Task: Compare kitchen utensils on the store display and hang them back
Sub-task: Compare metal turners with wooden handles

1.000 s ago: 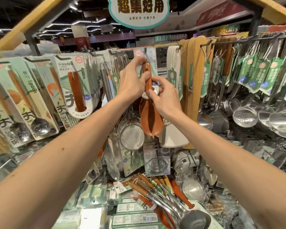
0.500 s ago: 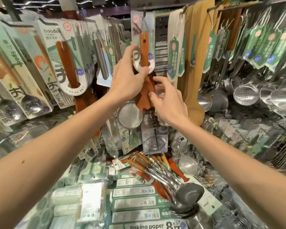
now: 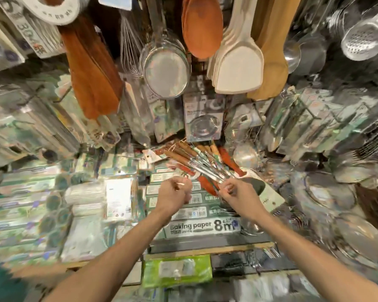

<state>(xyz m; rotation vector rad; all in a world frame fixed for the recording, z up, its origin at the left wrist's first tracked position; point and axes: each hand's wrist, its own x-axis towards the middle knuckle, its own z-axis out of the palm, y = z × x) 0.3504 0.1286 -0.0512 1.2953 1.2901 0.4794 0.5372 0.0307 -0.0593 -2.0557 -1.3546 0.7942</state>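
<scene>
The brown wooden spoon [image 3: 202, 27] hangs among the display's upper row, with no hand on it. Below it, a bundle of steel ladles with wooden handles [image 3: 196, 162] lies across the shelf. My right hand [image 3: 238, 194] is down on the bundle's steel shafts and its fingers curl over them; motion blur hides the exact grip. My left hand [image 3: 175, 192] hovers just left of the bundle with its fingers curled, and I see nothing in it.
A pale wooden spatula [image 3: 238, 66], a mesh strainer [image 3: 166, 73] and brown wooden turners [image 3: 92, 77] hang above. Steel skimmers [image 3: 364, 38] crowd the right side. Baking paper boxes [image 3: 202, 227] lie under my hands, with packaged goods to the left.
Both hands left the hanging brown wooden spoon and dropped to the ladle bundle on the shelf. My view tilted downward.
</scene>
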